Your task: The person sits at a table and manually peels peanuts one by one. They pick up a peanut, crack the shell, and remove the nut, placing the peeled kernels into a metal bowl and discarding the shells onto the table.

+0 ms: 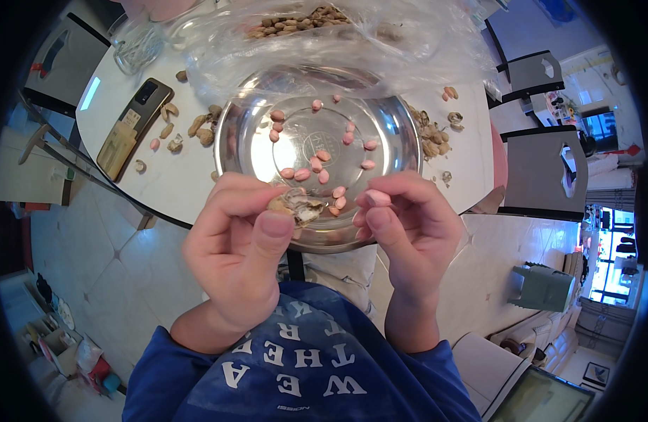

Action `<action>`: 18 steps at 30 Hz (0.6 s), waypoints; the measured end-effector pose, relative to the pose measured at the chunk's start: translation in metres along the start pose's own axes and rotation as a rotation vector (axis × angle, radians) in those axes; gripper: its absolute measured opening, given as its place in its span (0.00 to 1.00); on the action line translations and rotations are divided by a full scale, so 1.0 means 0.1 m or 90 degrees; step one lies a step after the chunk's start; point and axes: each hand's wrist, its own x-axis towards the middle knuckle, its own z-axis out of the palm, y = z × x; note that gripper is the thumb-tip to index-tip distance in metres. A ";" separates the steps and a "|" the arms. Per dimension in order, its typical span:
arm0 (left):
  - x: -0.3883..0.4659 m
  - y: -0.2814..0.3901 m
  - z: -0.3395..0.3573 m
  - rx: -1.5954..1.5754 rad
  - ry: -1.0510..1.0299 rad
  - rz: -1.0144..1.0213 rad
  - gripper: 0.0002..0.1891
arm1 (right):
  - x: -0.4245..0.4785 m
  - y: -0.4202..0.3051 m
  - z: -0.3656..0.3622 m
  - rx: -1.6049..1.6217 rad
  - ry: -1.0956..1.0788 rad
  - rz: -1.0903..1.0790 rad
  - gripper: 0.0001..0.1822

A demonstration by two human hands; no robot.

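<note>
Between its thumb and fingers, my left hand (237,232) holds a split peanut shell (302,207), its pale inside facing up. My right hand (416,227) pinches a pink peanut kernel (377,198) between thumb and forefinger. Both hands are over the near rim of a round stainless steel basin (239,153). Several shelled pink kernels (316,164) lie scattered on the basin's floor. Part of the basin's near side is hidden behind my hands.
Beyond the basin, a clear plastic bag (424,58) holds unshelled peanuts (297,24). Peanut shells (433,138) lie to the right, with more peanuts (202,126) at left. A smartphone (135,129) and a glass mug (138,47) rest on the white table (186,158). Grey chairs (545,171) stand at right.
</note>
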 end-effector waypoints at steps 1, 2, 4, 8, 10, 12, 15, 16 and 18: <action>0.00 0.00 0.00 -0.002 0.004 0.001 0.09 | 0.00 -0.01 0.02 0.051 -0.006 0.025 0.12; 0.00 0.01 0.00 -0.003 0.009 0.002 0.09 | -0.01 -0.02 0.04 0.101 -0.011 0.050 0.12; 0.01 0.02 -0.01 0.000 0.014 0.013 0.09 | -0.04 0.00 0.03 0.243 -0.033 0.115 0.13; 0.03 0.03 -0.02 0.002 0.015 0.031 0.09 | -0.04 -0.02 0.01 0.342 -0.065 0.163 0.16; 0.03 0.04 -0.02 0.000 0.020 0.027 0.09 | -0.04 -0.05 0.03 0.338 -0.078 0.152 0.16; 0.03 0.04 -0.03 -0.001 0.029 0.020 0.10 | -0.05 -0.11 0.06 0.347 -0.081 0.144 0.15; 0.04 0.02 -0.03 0.103 0.007 0.026 0.14 | -0.11 -0.26 0.12 0.359 -0.124 0.075 0.12; 0.05 0.02 -0.03 0.106 -0.001 0.031 0.15 | -0.11 -0.32 0.12 0.349 -0.175 0.013 0.12; 0.05 0.00 -0.04 0.119 -0.013 0.040 0.15 | -0.16 -0.48 0.19 0.351 -0.198 -0.040 0.09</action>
